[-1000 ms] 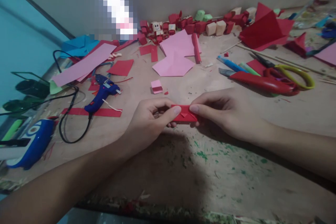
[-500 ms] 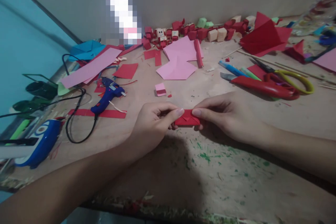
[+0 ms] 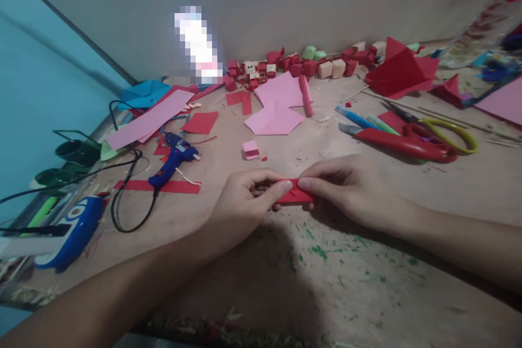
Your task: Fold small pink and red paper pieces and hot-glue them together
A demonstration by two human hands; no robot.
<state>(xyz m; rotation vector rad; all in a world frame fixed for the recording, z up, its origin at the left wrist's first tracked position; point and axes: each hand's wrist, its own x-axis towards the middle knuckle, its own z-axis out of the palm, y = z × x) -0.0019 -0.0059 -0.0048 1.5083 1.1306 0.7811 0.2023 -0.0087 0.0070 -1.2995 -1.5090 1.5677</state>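
Note:
A small folded piece of red paper [image 3: 297,194] is held just above the table between both hands. My left hand [image 3: 255,196] pinches its left end, thumb on top and fingers beneath. On the right end, the thumb of my right hand [image 3: 346,187] presses down, with the fingers curled underneath. A short slit or crease shows on the paper between the two thumbs; its underside is hidden. Beyond the hands lies a small folded pink paper piece [image 3: 250,150], with a red scrap [image 3: 265,158] beside it.
A blue glue gun [image 3: 173,160] rests on a red strip [image 3: 134,186] at left, its black cord looping nearby. Red-handled cutters [image 3: 408,144] and yellow-handled scissors [image 3: 459,136] lie at right. Pink sheets [image 3: 273,117] and small paper blocks [image 3: 310,68] lie toward the wall.
The view has tilted slightly, so the table's things appear lower. Both hands keep their pinch on the red paper; the thumbs now sit closer together, covering more of it.

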